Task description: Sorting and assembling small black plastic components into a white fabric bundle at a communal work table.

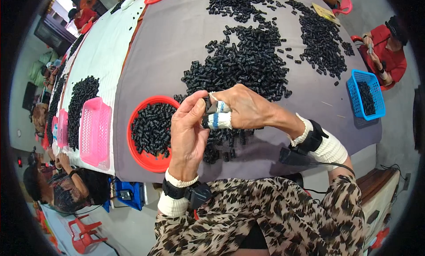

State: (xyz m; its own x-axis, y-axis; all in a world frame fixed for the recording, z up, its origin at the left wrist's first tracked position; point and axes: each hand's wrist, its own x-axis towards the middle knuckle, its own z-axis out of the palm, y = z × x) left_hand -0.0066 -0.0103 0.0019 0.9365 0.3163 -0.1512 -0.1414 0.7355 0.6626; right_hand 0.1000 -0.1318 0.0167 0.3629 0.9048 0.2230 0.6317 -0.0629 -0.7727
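Observation:
In front of my chest both hands meet over the table. My left hand is closed, thumb and fingers pinching a small black cylindrical piece. Against it my right hand is bent with closed fingers, wrapped in white bands with blue marks; what it grips is mostly hidden by the fingers. Just left of my left hand stands a round red tray with many black pieces in it. Beyond my hands spreads a large heap of the same black pieces, some lying below my hands too.
A blue basket with black pieces stands at the right table edge, near a person in red. On the white-covered table to the left are a pink basket and a black heap. Another person sits at lower left.

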